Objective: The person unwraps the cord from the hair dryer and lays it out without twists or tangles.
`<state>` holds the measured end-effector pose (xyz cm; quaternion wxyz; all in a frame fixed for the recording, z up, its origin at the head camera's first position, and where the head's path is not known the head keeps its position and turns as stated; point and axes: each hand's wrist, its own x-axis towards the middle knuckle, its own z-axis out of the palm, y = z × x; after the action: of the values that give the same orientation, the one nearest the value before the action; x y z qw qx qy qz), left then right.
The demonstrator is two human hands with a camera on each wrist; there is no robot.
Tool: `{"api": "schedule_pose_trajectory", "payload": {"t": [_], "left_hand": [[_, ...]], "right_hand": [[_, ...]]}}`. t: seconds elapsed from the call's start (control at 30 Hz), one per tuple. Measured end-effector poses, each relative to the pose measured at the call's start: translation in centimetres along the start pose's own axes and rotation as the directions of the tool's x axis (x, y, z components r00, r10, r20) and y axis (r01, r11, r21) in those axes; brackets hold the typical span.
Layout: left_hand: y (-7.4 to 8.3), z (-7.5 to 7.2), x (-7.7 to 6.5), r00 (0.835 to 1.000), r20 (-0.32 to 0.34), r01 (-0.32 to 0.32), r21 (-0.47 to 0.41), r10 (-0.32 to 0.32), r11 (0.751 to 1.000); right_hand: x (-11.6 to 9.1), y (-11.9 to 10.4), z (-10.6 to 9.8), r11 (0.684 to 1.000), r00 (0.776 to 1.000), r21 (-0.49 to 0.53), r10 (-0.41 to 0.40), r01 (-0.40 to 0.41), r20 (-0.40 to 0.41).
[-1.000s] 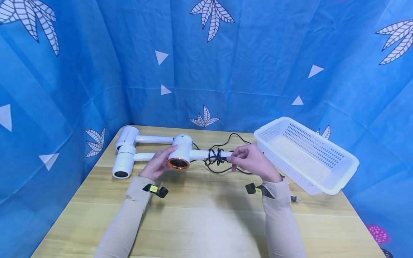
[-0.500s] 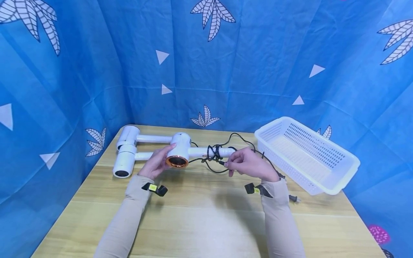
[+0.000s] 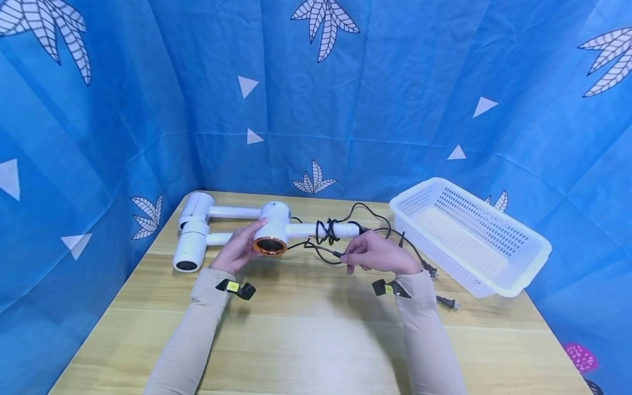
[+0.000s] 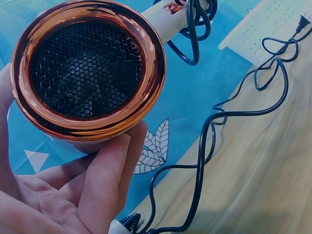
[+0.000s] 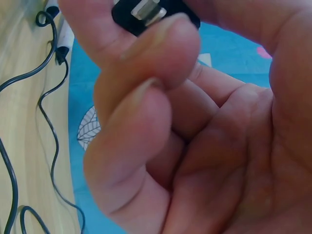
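My left hand (image 3: 237,249) grips a white hair dryer (image 3: 276,216) by its barrel, holding it above the table with the copper-ringed end facing me. That ring (image 4: 158,87) fills much of the left wrist view, fingers curled around the barrel below. A black cord (image 3: 327,232) is wound in loops about the dryer's handle. Just below the handle's end, my right hand (image 3: 377,255) pinches the plug (image 5: 178,9) of this cord; its metal prongs show between the fingers in the right wrist view. Part of the plug is hidden by the fingertips.
Two more white hair dryers, one nearer (image 3: 191,247) and one farther (image 3: 196,207), lie at the table's left. Their cords trail rightward, with plugs (image 3: 446,302) near a white perforated basket (image 3: 444,263) at the right. A blue patterned curtain (image 3: 375,109) surrounds the table.
My right hand has drawn the plug away from the coil, down and slightly left, leaving a loose strand below the handle. The dryer in my left hand has shifted slightly left and up.
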<state>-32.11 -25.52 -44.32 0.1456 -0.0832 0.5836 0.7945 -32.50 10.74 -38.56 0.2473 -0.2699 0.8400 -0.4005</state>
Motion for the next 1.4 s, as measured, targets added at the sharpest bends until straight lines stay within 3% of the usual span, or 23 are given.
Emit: {"api": "schedule_pose_trajectory", "payload": {"t": [0.3,0.67,0.9,1.07,1.23,1.4], "left_hand": [[0.1,-0.1,0.1,1.0,-0.021,-0.001,0.009,0.001,1.0],[0.3,-0.3,-0.1,0.999,-0.032,0.004,0.013,-0.004,1.0],[0.3,-0.2,-0.1,1.0,-0.021,0.003,0.025,-0.002,1.0],[0.3,-0.2,-0.3,1.0,-0.013,-0.004,0.04,0.005,0.999],[0.2,-0.2,-0.3,1.0,0.022,-0.017,0.048,0.016,0.999],[0.1,-0.2,-0.3,0.999,0.048,-0.027,0.055,0.024,0.998]], "right_hand": [[0.6,0.7,0.0,0.999,1.0,-0.047,0.023,-0.023,0.011],[1.3,1.8,0.4,0.997,1.0,-0.072,-0.006,0.007,0.024],[1.6,2.6,0.7,0.987,0.995,-0.129,0.095,-0.094,0.003],[1.9,3.5,0.7,0.981,0.985,-0.088,0.17,-0.17,-0.011],[2.2,4.7,0.4,0.996,0.995,-0.012,0.093,-0.094,-0.039],[2.0,5.3,-0.3,0.999,0.992,0.017,0.032,-0.03,-0.124]]}}
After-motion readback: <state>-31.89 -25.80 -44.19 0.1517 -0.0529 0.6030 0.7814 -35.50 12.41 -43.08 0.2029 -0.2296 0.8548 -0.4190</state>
